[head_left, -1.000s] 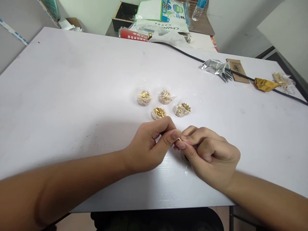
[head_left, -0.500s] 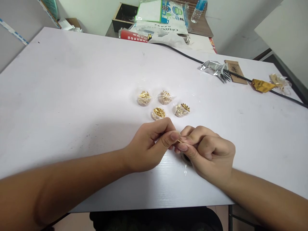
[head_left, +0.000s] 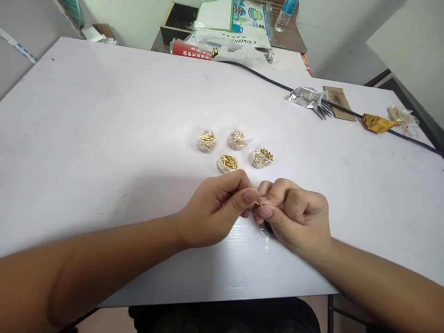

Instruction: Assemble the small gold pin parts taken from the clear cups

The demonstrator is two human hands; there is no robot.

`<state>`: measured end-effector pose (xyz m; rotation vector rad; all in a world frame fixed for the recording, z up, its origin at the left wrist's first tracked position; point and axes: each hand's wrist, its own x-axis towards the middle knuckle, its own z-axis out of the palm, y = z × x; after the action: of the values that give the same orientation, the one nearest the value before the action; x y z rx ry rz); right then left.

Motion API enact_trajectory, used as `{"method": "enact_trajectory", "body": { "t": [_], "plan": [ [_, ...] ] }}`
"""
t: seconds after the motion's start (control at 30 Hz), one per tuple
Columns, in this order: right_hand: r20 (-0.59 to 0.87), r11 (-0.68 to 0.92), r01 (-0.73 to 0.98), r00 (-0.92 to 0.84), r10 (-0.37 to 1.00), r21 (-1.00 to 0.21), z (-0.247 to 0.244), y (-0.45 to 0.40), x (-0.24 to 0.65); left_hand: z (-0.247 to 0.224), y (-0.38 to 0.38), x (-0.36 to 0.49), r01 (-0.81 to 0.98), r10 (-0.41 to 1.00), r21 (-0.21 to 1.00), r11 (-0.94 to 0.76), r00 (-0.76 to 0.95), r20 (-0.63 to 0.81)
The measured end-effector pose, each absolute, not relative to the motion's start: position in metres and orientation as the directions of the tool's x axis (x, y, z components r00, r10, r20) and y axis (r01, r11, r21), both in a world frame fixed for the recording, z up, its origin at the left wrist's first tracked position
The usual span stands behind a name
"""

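Observation:
My left hand (head_left: 222, 208) and my right hand (head_left: 294, 215) meet over the white table, thumb and forefinger pinched on each side. Between their fingertips shows a tiny gold-coloured metal piece (head_left: 257, 203), mostly covered by the fingers; both hands grip it. Partly hidden under my right hand lies a dark round thing (head_left: 269, 227) in clear plastic. Just beyond the hands stand several small clear bags of gold metal parts: long thin pins (head_left: 207, 141), another bunch of pins (head_left: 237, 140), short pieces (head_left: 228, 163) and short stubby pieces (head_left: 262, 158).
A black cable (head_left: 256, 74) runs along the table's far right, past silver foil (head_left: 307, 98), a cardboard piece (head_left: 339, 102), gold foil (head_left: 377, 123) and a clear bag (head_left: 402, 115). Behind the table are a black box (head_left: 178, 22), plastic packages (head_left: 232, 39) and a water bottle (head_left: 286, 15).
My right hand has rolled slightly, its knuckles shifting left, while its fingertips stay on the gold piece. My left hand is almost still.

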<state>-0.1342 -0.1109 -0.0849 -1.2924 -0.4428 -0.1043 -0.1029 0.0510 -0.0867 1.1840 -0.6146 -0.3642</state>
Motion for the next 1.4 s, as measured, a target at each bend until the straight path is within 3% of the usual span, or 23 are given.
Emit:
{"method": "enact_trajectory", "body": {
  "t": [0.33, 0.57, 1.17, 1.4],
  "plan": [
    [0.380, 0.293, 0.321, 0.908, 0.175, -0.901, -0.085, -0.109, -0.134, -0.087, 0.051, -0.103, -0.034, -0.579, 0.936, 0.351, 0.778, 0.246],
    [0.398, 0.237, 0.355, 0.901, 0.172, -0.904, -0.084, -0.110, -0.134, -0.088, 0.052, -0.104, -0.126, -0.539, 0.946, 0.300, 0.795, 0.277],
    [0.487, -0.044, 0.495, 0.864, 0.124, -0.868, -0.081, -0.110, -0.139, -0.088, 0.051, -0.106, -0.267, -0.451, 0.945, 0.190, 0.831, 0.326],
    [0.614, -0.166, 0.631, 0.776, 0.148, -0.758, -0.075, -0.108, -0.137, -0.085, 0.050, -0.106, -0.263, -0.432, 0.949, 0.176, 0.845, 0.314]
  ]
}}
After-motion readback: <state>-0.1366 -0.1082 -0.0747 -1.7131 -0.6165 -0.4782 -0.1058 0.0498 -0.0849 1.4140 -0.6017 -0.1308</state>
